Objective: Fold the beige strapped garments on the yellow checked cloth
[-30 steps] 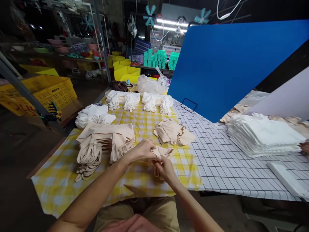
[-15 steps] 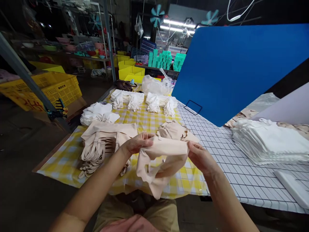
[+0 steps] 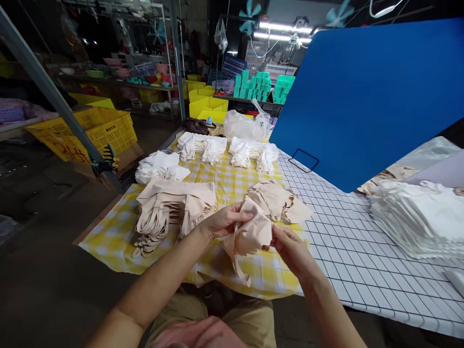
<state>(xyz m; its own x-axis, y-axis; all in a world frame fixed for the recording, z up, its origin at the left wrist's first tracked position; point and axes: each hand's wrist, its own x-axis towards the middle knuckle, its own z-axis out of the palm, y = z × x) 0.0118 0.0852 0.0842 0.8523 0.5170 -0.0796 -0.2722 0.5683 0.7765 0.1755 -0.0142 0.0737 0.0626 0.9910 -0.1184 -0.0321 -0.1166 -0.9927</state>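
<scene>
A beige strappy top point(image 3: 253, 231) hangs bunched and folded between my two hands, its thin strap dangling over the table's near edge. My left hand point(image 3: 228, 220) pinches its upper left part between thumb and fingers. At the right edge, my right hand point(image 3: 286, 244) grips the cloth with its fingertips. Left of my hands lies a neat stack of beige tops point(image 3: 177, 198), straps hanging toward me. Just beyond my hands is a loose heap of beige tops point(image 3: 270, 195), partly hidden by the piece I hold.
Two white garment stacks point(image 3: 203, 145) and a crumpled white pile point(image 3: 161, 166) lie farther back on the yellow checked cloth point(image 3: 232, 181). A large blue board point(image 3: 366, 96) rises at the right, near a tall white stack point(image 3: 416, 217). A metal post point(image 3: 61, 92) stands left, before a yellow crate point(image 3: 112, 128).
The beige top was stretched open between my hands; now it is gathered and folded, with a strap hanging down. My hands have come closer together. The view has shifted slightly left.
</scene>
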